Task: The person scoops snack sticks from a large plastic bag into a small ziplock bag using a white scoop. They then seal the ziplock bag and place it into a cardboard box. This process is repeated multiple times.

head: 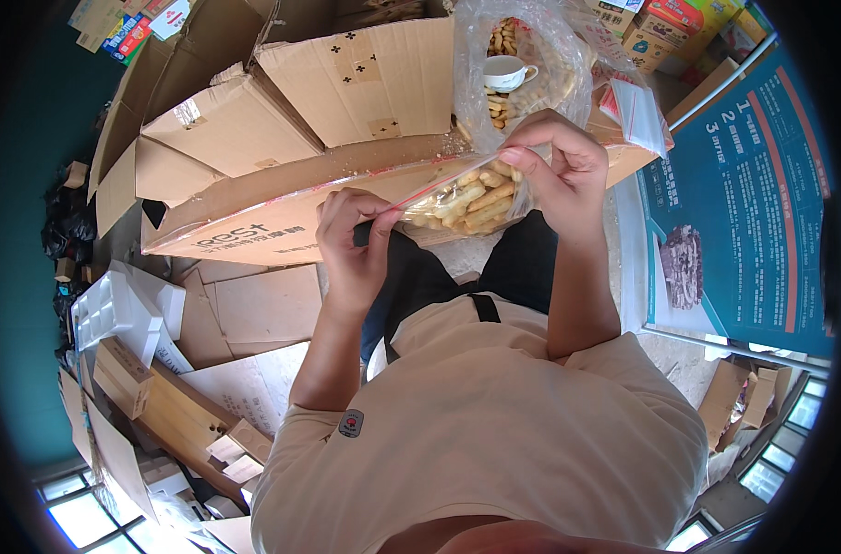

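A clear zip-lock bag (472,201) of finger-shaped snack pieces hangs between my two hands, above my lap. My left hand (354,239) pinches one end of its red seal strip between thumb and fingers. At the strip's other, higher end, my right hand (562,166) grips the bag's top edge. Beyond my right hand lies a large open plastic bag (462,76) with more of the same snacks. A white cup (507,73) with a handle rests on the snacks inside it. Beside that bag is a stack of flat zip-lock bags (638,118).
A large cardboard box (275,235) serves as the work surface before me, with crumbs on it. An open carton (358,83) stands on it at the left. On the right is a blue printed board (739,208). White foam packing (115,311) and flattened cardboard (268,305) lie at the left.
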Motion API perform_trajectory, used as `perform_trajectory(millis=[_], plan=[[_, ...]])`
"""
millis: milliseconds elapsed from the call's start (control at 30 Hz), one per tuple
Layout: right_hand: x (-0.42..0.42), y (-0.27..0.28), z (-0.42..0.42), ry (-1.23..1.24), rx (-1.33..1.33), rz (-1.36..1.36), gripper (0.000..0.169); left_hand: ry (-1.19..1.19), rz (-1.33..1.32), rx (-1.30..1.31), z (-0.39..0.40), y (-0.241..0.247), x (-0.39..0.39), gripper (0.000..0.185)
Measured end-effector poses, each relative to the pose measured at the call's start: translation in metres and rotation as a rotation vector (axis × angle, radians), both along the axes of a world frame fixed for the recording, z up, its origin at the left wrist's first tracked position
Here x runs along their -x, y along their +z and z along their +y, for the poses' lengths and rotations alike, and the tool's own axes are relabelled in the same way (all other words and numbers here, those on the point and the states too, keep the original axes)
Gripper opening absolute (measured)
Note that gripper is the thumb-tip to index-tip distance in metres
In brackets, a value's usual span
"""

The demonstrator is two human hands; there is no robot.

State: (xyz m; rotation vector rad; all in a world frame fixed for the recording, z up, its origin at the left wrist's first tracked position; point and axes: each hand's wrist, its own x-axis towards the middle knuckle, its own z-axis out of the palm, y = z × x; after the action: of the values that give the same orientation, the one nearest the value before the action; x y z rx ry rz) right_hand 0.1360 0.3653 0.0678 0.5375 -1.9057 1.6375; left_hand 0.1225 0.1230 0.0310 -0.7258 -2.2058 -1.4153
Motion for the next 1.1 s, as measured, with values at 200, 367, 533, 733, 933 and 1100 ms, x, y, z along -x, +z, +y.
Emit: perform_trajectory(millis=[200,367,533,733,933,1100], plan=[[0.002,0.002,-0.003,-0.016,0.081,0.011,0.005,-0.097,-0.105,-0.076,-0.004,-0.001,-0.003,0.01],[0.0,0.0,-0.002,0.02,0.031,-0.011,0.008,-0.04,-0.089,0.014,-0.004,0.002,-0.007,0.012],[-0.001,0.0,-0.005,0.055,0.032,-0.014,0.009,-0.079,-0.038,0.015,-0.005,0.004,-0.005,0.013],[0.0,0.002,-0.01,0.061,0.092,-0.006,0.006,-0.123,-0.085,-0.065,0.0,0.007,-0.005,0.013],[0.0,0.002,-0.01,0.07,0.063,-0.004,0.006,-0.09,-0.077,-0.007,-0.001,0.004,-0.005,0.012],[0.0,0.003,-0.009,0.081,0.022,-0.009,0.009,-0.092,-0.04,0.016,-0.001,0.005,-0.005,0.011]])
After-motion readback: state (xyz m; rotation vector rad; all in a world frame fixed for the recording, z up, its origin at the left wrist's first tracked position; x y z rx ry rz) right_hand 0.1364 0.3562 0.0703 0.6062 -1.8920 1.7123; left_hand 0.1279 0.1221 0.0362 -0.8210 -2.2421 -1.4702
